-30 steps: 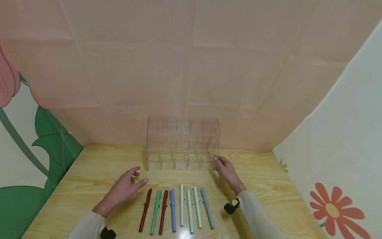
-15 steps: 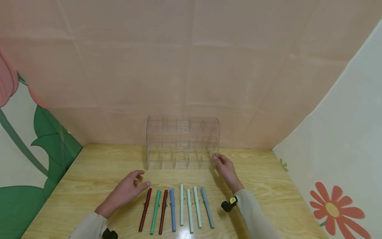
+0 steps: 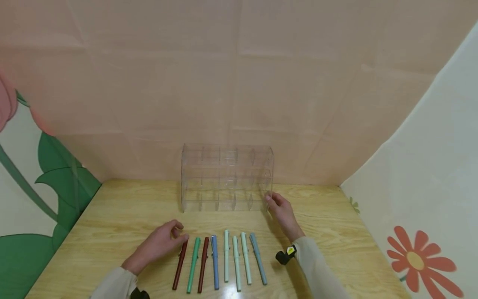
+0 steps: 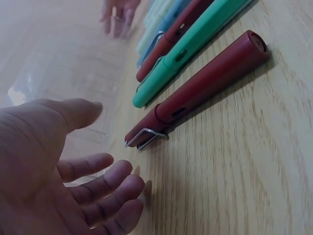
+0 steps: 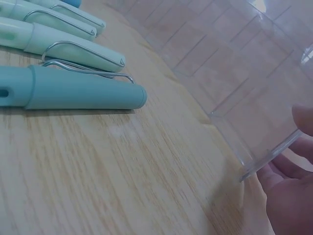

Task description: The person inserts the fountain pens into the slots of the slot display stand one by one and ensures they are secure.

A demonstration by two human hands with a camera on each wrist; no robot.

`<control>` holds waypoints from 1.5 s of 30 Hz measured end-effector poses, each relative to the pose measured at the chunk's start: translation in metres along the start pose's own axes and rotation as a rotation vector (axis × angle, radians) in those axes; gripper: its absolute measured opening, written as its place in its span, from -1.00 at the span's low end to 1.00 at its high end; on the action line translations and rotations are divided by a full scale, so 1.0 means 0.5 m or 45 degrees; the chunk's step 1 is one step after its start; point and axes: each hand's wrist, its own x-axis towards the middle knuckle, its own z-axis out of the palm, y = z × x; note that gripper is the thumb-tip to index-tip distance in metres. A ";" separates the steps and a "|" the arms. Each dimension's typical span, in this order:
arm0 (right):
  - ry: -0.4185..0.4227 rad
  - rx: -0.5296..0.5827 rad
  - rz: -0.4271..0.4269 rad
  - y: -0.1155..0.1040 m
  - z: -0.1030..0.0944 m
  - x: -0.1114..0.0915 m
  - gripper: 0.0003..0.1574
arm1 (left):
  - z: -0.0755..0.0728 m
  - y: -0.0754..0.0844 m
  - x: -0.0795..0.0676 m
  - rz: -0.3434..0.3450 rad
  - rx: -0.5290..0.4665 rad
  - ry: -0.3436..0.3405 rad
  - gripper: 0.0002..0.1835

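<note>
My left hand hovers by the clip end of the leftmost dark red pen, its thumb overlapping the pen's tip in the head view. In the left wrist view its fingers are loosely bent and hold nothing, with a gap to that pen. A clear plastic compartment rack stands upright at the back of the table. My right hand pinches the rack's lower right side panel, thumb on one face and fingers behind it, as the right wrist view shows.
Right of the first pen lie a green pen, another dark red pen, a blue pen, several pale mint pens and a grey-blue pen on the wooden table. A pink cloth hangs behind the rack.
My left hand has moved right and toward me, down to the top of the leftmost dark red pen. The right hand keeps its hold on the rack.
</note>
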 end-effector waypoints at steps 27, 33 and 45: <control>0.025 -0.023 -0.023 0.002 0.005 -0.001 -0.35 | 0.043 -0.006 0.002 0.039 0.248 0.009 -0.61; 0.015 0.017 -0.015 -0.002 0.006 0.001 -0.35 | 0.044 0.005 0.003 0.058 0.350 0.028 -0.70; -0.030 0.000 0.025 -0.068 0.003 -0.030 -0.38 | 0.047 0.008 -0.001 0.134 0.382 0.082 -0.81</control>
